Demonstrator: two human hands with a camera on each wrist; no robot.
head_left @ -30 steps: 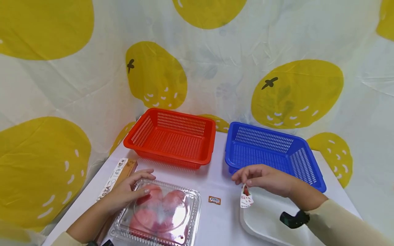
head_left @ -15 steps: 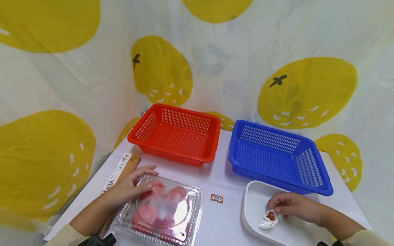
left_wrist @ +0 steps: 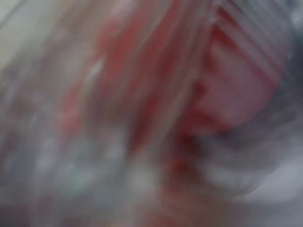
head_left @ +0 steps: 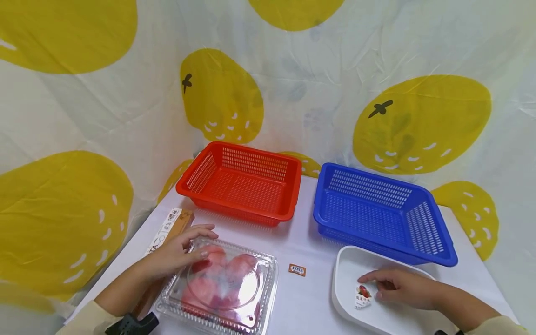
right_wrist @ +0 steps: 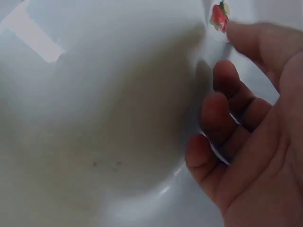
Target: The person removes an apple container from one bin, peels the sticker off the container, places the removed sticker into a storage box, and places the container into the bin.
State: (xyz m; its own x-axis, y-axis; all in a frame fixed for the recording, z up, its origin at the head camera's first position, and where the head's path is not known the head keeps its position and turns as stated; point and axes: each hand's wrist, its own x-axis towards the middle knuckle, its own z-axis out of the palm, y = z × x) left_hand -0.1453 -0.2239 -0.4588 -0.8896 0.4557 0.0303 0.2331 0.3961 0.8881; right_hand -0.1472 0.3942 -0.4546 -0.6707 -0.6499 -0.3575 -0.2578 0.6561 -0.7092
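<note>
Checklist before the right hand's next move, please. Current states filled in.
1. White strawberry-printed paper-like packet inside the white rounded-corner tray: ok.
2. Packet lying flat: cannot tell.
3. Right hand clear of the packet: cannot tell; it is right beside it, contact unclear.
4. Small brown rectangular FOX'S packet uncovered: ok; it lies on the white table, left of the tray.
5. Left hand off the clear square plastic box: not ok; it rests on the lid.
6. Left wrist view sharp: not ok, heavily blurred.
</note>
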